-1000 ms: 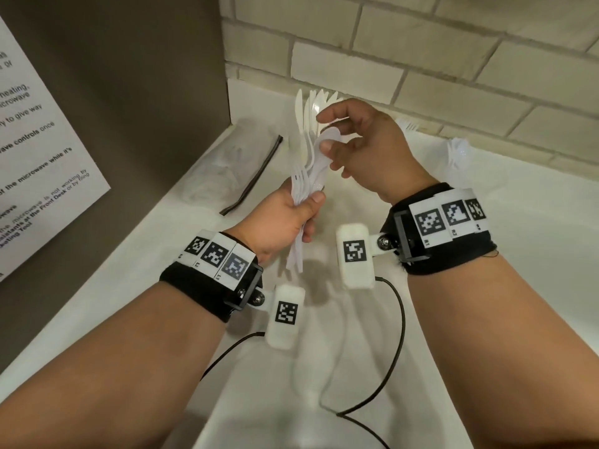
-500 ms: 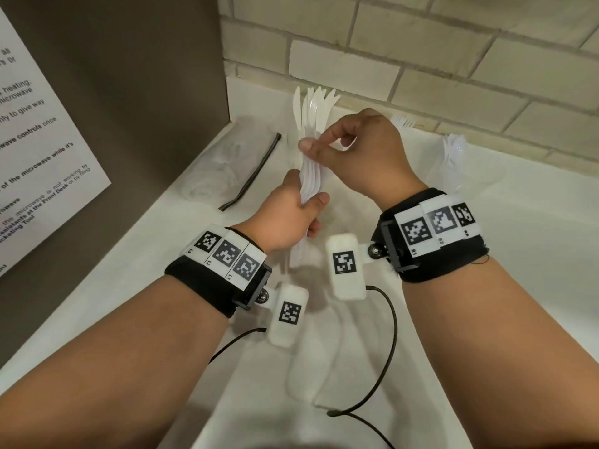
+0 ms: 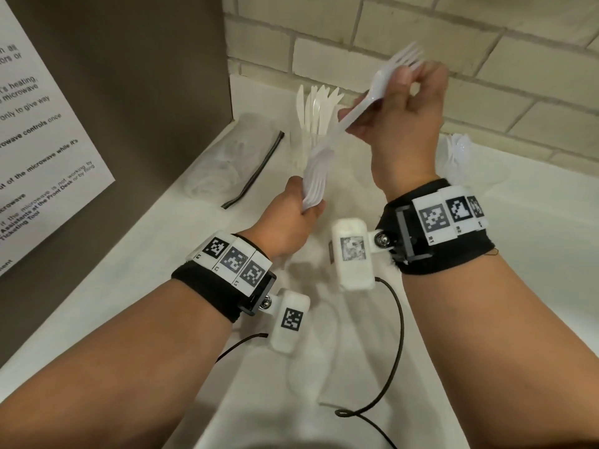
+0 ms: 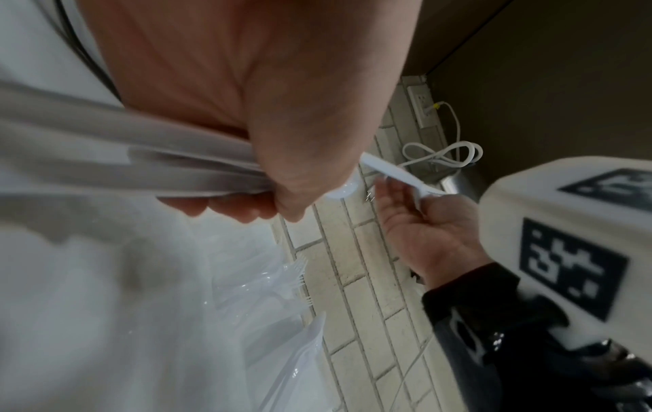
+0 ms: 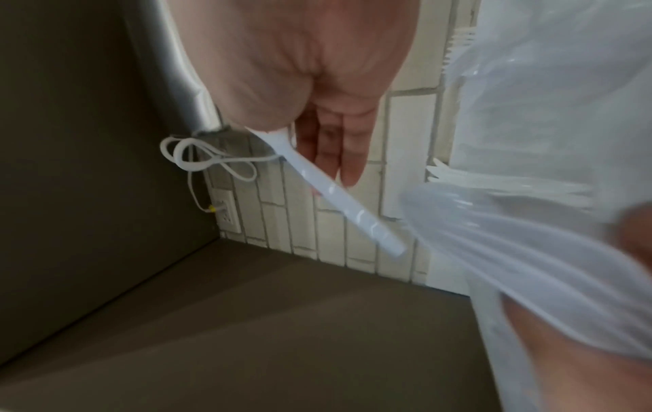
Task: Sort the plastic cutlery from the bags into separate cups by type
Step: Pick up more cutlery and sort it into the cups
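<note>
Left hand (image 3: pixel 291 222): fingers curled tight round a bundle of white plastic cutlery (image 3: pixel 316 176), held low over the white counter (image 3: pixel 518 254); the bundle's handles pass through the fist and its upper ends fan out above the thumb. Which types the bundle holds cannot be told.

Right hand (image 3: pixel 405 115): raised above and right of the left, thumb and fingers pinching a single white plastic fork (image 3: pixel 382 89) near its head. The fork lies on a slant, tines up toward the brick wall (image 3: pixel 486 76), handle end pointing down toward the bundle; whether the two touch cannot be told.

Clear cup (image 3: pixel 308 147): upright on the counter behind the bundle, with white plastic knives (image 3: pixel 316 105) standing in it, blades up.

Clear plastic bag (image 3: pixel 227 163): lying on the counter to the left, against the brown panel (image 3: pixel 129 92), with a dark strip along one edge.

Further white cutlery (image 3: pixel 457 153): in clear plastic on the counter, right of the right wrist, near the wall.

Printed notice (image 3: pixel 39 140): fixed to the brown panel, far left.
</note>
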Motion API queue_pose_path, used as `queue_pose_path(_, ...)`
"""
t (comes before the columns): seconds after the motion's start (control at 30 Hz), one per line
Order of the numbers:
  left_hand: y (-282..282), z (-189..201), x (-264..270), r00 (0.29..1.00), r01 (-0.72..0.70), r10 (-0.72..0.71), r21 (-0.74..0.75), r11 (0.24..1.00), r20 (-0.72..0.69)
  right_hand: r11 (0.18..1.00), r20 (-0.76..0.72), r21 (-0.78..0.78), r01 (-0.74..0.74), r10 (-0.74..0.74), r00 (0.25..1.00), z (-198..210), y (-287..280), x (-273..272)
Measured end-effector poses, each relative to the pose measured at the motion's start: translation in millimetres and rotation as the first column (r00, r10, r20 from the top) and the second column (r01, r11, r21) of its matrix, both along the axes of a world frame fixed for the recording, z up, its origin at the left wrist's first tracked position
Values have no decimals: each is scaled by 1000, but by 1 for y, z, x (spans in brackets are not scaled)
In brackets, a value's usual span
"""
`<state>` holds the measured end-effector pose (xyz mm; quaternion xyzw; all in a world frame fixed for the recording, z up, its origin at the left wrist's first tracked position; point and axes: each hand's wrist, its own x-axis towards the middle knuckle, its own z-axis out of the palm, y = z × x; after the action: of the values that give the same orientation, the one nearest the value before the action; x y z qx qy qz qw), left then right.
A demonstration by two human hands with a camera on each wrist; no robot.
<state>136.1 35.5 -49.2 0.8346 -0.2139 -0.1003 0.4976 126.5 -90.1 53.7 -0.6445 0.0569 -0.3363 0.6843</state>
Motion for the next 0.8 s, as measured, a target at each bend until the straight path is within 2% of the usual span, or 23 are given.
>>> queue_pose_path(0.1, 1, -1, 2, 1000, 3, -3, 9, 1000, -4, 995, 25, -104, -11, 14, 1000, 7, -3, -3)
queue_pose_path(0.23, 4, -1, 5, 1000, -4, 4, -20, 1000, -6, 941, -49, -331, 71, -92, 995, -9, -11, 2)
queue_pose_path(0.33, 4, 0, 4, 1000, 11, -12, -59, 998, -22, 885, -148, -465, 32, -113, 983, -18, -13, 1)
queue_pose_path(0.47, 4, 6, 0, 998, 45, -49, -86, 995, -41, 869, -405, -473, -146, -68, 912, -20, -12, -8)
queue_pose_path(0.57, 4, 7, -1, 994, 45, -57, -140, 989, -88, 877, -416, -439, -196, -5, 909, -21, -13, -14)
queue_pose_path(0.67, 1, 5, 3, 996, -30, 19, -131, 991, -88, 889, -432, -409, -205, 9, 902, -23, -10, -18)
queue_pose_path(0.8, -5, 6, 4, 988, -24, -6, -190, 981, -154, 815, -570, -477, -329, -2, 821, -34, 4, -21)
